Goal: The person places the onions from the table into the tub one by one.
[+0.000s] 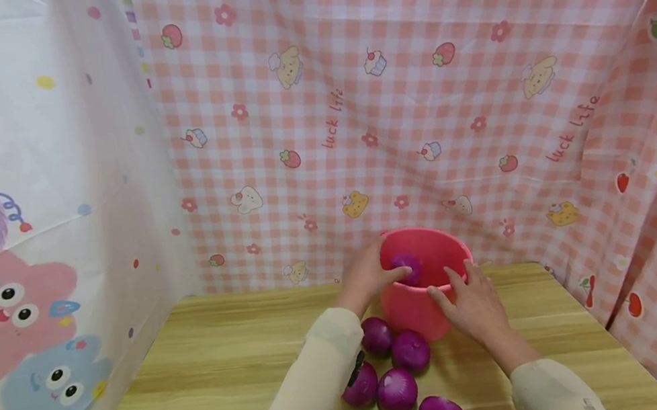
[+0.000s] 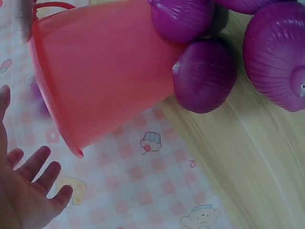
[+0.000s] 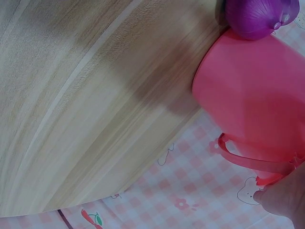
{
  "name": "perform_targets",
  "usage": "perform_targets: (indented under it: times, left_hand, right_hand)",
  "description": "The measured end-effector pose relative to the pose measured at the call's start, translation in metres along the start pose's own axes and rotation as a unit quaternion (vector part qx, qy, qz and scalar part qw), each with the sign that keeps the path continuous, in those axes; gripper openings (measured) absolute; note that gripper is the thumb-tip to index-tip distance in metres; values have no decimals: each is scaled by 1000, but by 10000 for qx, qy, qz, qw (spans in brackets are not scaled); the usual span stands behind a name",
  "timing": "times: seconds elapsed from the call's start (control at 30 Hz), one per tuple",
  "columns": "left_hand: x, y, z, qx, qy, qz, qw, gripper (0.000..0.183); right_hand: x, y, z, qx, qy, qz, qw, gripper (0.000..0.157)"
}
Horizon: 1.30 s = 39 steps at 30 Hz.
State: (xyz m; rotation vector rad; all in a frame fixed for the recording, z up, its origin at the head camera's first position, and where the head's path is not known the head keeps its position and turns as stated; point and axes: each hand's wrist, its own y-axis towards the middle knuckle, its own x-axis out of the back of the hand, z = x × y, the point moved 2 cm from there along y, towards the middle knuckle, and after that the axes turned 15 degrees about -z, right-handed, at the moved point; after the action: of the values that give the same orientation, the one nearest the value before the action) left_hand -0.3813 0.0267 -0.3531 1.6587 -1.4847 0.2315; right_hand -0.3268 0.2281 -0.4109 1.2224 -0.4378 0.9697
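One person's left hand (image 1: 366, 276) was at the left side of a pink bucket's (image 1: 416, 311) mouth, fingers loosely spread, gripping nothing; the right hand (image 1: 476, 302), apart from it, gripped the opposite rim. Both sleeved forearms (image 1: 314, 376) slanted inward. One purple onion (image 1: 409, 267) was inside the bucket; five onions (image 1: 397, 392) lay before it on the desk (image 1: 231, 365).
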Motion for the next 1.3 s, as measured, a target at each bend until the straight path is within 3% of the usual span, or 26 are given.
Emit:
perform_targets:
  times: [0.33, 0.63, 0.97, 1.3]
  left_hand:
    - [9, 1, 16, -213, 59, -309, 9993, 64]
    - [21, -7, 33, 2, -43, -324, 9995, 67]
    - [30, -23, 61, -7, -486, 148, 9987, 70]
    - [40, -59, 102, 335, -424, 609, 9967, 76]
  right_hand:
    - [2, -1, 0, -32, 89, 0, 10000, 71]
    - [3, -1, 2, -35, 86, 13, 10000, 72]
    - [4, -2, 3, -3, 53, -8, 10000, 71]
    - [3, -3, 3, 4, 97, -107, 9999, 69]
